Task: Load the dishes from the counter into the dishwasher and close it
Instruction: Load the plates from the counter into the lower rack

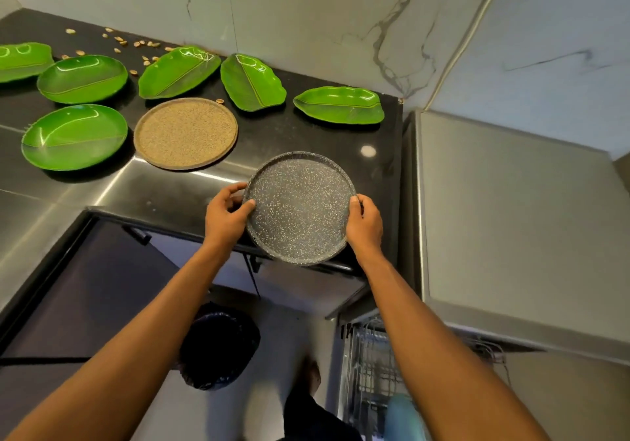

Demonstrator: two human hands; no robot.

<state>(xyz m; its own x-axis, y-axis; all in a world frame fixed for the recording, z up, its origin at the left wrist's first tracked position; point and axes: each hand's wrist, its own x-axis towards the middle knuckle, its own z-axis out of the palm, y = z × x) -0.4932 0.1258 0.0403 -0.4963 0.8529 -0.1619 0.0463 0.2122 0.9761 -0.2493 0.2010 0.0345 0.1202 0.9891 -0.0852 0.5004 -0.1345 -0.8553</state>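
Note:
A round grey speckled plate is held over the front edge of the black counter. My left hand grips its left rim and my right hand grips its right rim. A round tan speckled plate lies flat on the counter behind it. Several green leaf-shaped plates are spread along the back and left of the counter. The open dishwasher's wire rack shows at the bottom, beneath my right forearm.
A steel appliance top stands right of the counter. Small nut shells are scattered near the marble wall. A black-lined bin sits on the floor below the counter, left of the dishwasher. Dark cabinet doors run under the counter.

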